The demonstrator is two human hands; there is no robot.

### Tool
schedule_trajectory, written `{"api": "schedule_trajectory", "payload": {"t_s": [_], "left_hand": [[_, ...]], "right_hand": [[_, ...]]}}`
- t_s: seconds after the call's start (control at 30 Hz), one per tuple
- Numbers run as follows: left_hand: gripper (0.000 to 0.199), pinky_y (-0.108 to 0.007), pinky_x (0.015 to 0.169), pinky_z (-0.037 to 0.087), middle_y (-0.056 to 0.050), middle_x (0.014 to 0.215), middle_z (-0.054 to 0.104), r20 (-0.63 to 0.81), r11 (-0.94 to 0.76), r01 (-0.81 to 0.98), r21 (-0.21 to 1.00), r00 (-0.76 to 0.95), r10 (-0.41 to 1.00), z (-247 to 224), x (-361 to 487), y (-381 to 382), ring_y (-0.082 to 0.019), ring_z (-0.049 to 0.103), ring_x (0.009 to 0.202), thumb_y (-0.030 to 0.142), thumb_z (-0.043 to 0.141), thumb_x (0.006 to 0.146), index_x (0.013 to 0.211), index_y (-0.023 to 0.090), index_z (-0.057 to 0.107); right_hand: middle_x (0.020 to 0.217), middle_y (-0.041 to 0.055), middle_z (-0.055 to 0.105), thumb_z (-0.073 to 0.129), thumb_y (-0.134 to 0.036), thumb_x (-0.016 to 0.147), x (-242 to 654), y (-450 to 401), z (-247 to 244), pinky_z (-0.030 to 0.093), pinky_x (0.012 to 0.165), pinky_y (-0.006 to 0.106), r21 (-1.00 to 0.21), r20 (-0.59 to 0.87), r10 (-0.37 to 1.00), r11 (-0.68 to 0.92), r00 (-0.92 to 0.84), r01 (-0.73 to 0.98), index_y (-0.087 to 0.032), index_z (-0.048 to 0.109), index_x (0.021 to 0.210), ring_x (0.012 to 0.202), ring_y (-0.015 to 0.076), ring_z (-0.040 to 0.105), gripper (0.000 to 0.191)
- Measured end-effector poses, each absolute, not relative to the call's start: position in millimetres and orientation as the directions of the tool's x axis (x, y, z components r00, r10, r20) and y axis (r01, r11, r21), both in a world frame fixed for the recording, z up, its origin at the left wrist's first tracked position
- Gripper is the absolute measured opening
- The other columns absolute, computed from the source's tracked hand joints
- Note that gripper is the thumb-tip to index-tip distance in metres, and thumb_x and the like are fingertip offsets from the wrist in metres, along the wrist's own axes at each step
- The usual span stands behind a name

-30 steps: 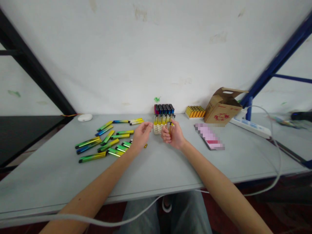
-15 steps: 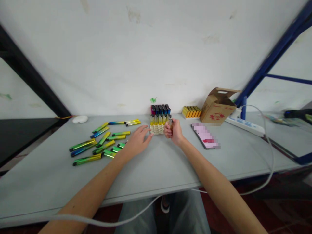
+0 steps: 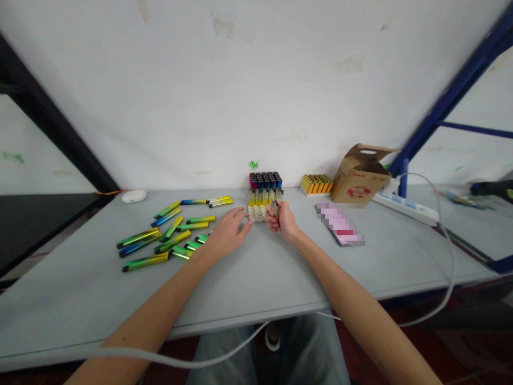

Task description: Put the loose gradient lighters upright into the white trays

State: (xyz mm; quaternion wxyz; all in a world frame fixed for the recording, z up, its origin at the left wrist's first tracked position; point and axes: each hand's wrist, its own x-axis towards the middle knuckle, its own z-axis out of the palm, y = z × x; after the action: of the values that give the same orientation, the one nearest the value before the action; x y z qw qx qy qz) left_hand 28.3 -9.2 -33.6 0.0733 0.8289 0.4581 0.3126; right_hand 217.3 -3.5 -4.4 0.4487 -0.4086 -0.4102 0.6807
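A pale tray [image 3: 257, 215] near the wall holds upright lighters: dark-topped blue and red ones at the back, a row of yellow ones [image 3: 260, 197] in front. The tray's front part shows bare slots. My right hand [image 3: 284, 219] is closed round a lighter [image 3: 276, 207] at the tray's front right. My left hand [image 3: 230, 232] rests at the tray's left side with its fingers apart and nothing held. Several green, yellow and blue lighters [image 3: 146, 261] lie loose on the table to the left.
On the grey table [image 3: 256, 289], a tray of yellow-orange lighters [image 3: 316, 184] and an open cardboard box [image 3: 356, 184] stand at the back right. A phone [image 3: 340, 224] lies nearer. Farther right is a power strip [image 3: 409, 208] with a white cable; a white case [image 3: 134, 196] sits back left.
My right hand has shifted slightly left and down with the lighter, closer to the tray's front. My left hand stays beside the tray. The whole view has shifted slightly.
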Motion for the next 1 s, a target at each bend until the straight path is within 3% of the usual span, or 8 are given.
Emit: {"api": "schedule_trajectory", "payload": {"t_s": [0.27,0.43,0.67,0.83,1.0], "left_hand": [[0.039,-0.048,0.108,0.04,-0.016,0.126,0.06,0.459,-0.609,0.694,0.384,0.428,0.778,-40,31,-11,-0.029,0.055,0.12,0.04,0.043,0.094,0.118,0.015,0.062],[0.038,-0.048,0.108,0.041,-0.016,0.128,0.059,0.428,-0.627,0.705,0.333,0.479,0.766,-42,32,-11,-0.029,0.054,0.121,0.031,0.04,0.095,0.123,0.014,0.06],[0.038,-0.048,0.108,0.042,-0.016,0.128,0.058,0.392,-0.608,0.744,0.278,0.489,0.779,-42,32,-13,-0.029,0.054,0.12,0.031,0.044,0.094,0.123,0.014,0.061],[0.039,-0.047,0.108,0.041,-0.016,0.129,0.058,0.373,-0.607,0.747,0.273,0.499,0.782,-43,32,-12,-0.029,0.054,0.121,0.032,0.044,0.094,0.124,0.013,0.06],[0.04,-0.047,0.108,0.041,-0.017,0.13,0.057,0.362,-0.602,0.751,0.271,0.501,0.786,-40,33,-15,-0.029,0.053,0.121,0.032,0.047,0.093,0.126,0.012,0.058]], "right_hand": [[0.046,-0.0089,0.027,0.025,-0.056,0.088,218,-2,-9,0.008,0.036,0.019,-0.914,-0.127,0.927,-0.248,-0.353,-0.321,-0.022,0.034,0.065,0.035,0.0064,0.016,0.042],[0.048,-0.0069,0.041,0.027,-0.067,0.084,218,-3,-4,0.012,0.035,0.018,-0.911,-0.086,0.939,-0.209,-0.333,-0.355,-0.022,0.042,0.077,0.035,0.0077,0.028,0.048],[0.057,-0.0022,0.055,0.033,-0.04,0.084,221,-2,-4,0.025,0.036,0.019,-0.888,-0.079,0.946,-0.21,-0.314,-0.409,-0.022,0.043,0.083,0.041,0.0113,0.043,0.021],[0.062,-0.0022,0.058,0.041,-0.033,0.083,221,1,-7,0.037,0.04,0.021,-0.895,-0.049,0.964,-0.158,-0.261,-0.417,-0.021,0.047,0.085,0.047,0.0131,0.053,0.012],[0.077,0.0006,0.065,0.051,-0.031,0.082,227,8,-13,0.046,0.053,0.024,-0.949,0.045,0.97,-0.032,-0.237,-0.314,-0.021,0.053,0.087,0.062,0.0144,0.061,0.011]]}}
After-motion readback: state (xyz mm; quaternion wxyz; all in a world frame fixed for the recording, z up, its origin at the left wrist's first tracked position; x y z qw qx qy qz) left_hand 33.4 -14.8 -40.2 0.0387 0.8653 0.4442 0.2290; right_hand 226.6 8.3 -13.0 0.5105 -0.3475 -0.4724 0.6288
